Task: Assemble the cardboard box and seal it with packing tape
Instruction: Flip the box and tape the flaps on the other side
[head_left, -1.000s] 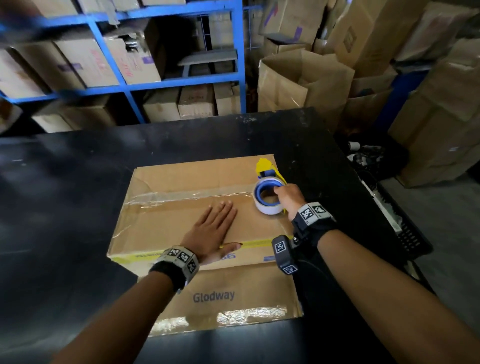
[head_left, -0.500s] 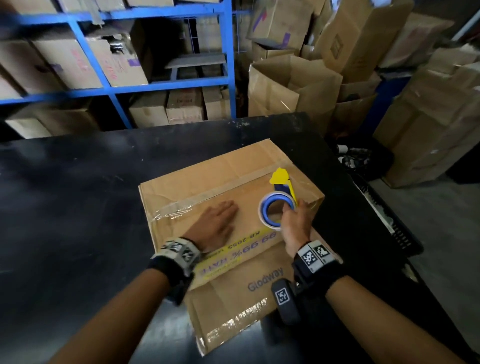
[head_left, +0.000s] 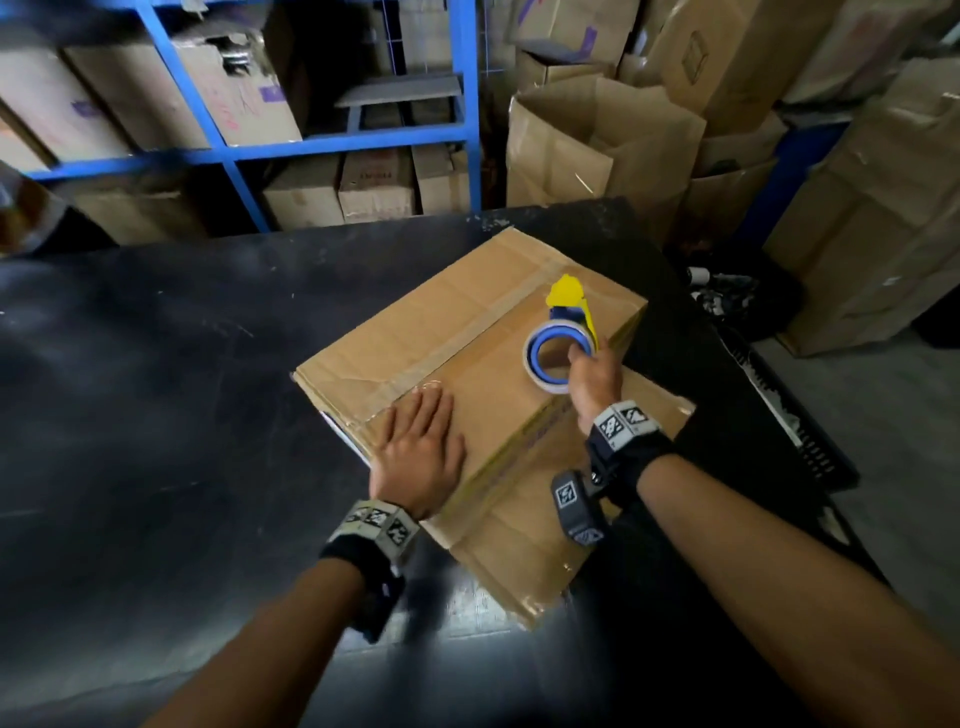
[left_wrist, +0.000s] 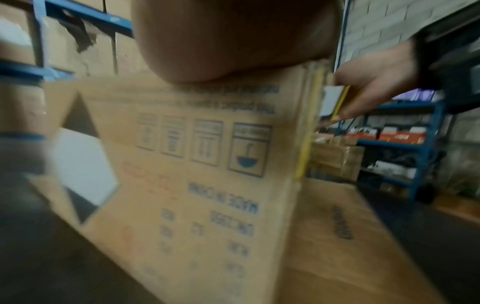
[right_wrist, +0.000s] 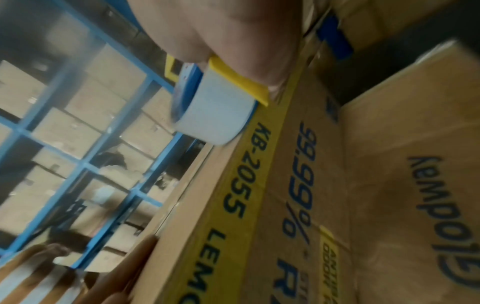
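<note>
A brown cardboard box (head_left: 498, 332) sits turned at an angle on the black table (head_left: 156, 389), its top seam covered by a strip of clear tape. A loose flap (head_left: 524, 551) lies flat toward me. My left hand (head_left: 421, 447) rests flat on the box top near its left corner. My right hand (head_left: 592, 374) grips a blue and yellow tape dispenser (head_left: 558, 348) with a roll of tape, held over the right part of the box top. The dispenser (right_wrist: 215, 107) shows above the box's printed side (right_wrist: 298, 185) in the right wrist view. The left wrist view shows a printed side (left_wrist: 207, 164).
Blue shelving (head_left: 322, 150) with stored cartons stands behind the table. Open and stacked cardboard boxes (head_left: 597, 140) crowd the back right. A dark crate (head_left: 800, 431) sits on the floor to the right of the table.
The box has turned further counterclockwise on the table under both hands. My left hand shifted toward the box's left corner, and the dispenser stayed in my right hand over the right side.
</note>
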